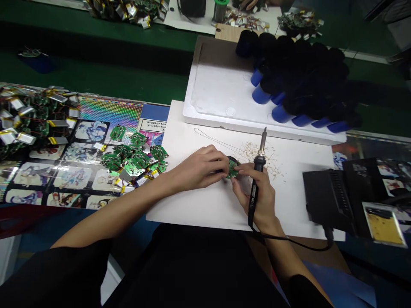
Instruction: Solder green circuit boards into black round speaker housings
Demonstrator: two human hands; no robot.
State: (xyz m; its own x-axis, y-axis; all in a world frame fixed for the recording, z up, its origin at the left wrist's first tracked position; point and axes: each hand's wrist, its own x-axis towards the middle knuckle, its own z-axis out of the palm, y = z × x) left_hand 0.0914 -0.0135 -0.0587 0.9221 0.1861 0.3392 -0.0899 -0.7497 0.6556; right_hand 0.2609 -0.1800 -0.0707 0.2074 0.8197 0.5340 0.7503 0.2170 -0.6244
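My left hand (199,169) pinches a round green circuit board (232,167) at its edge, and the fingers hide part of it. My right hand (259,194) grips a black soldering iron (256,184) like a pen, with its metal tip (264,137) pointing away from me above the paper. The right fingers sit against the board's lower rim. Beneath both hands lies a white paper sheet (192,205), strewn with pale solder crumbs (260,155) and a thin loop of wire (218,143).
To the left lies a heap of green boards with wires and small batteries (135,156). Behind the paper, a white foam tray (221,94) holds several blue, black-capped cylinders (298,77). A black soldering station (330,196) stands to the right.
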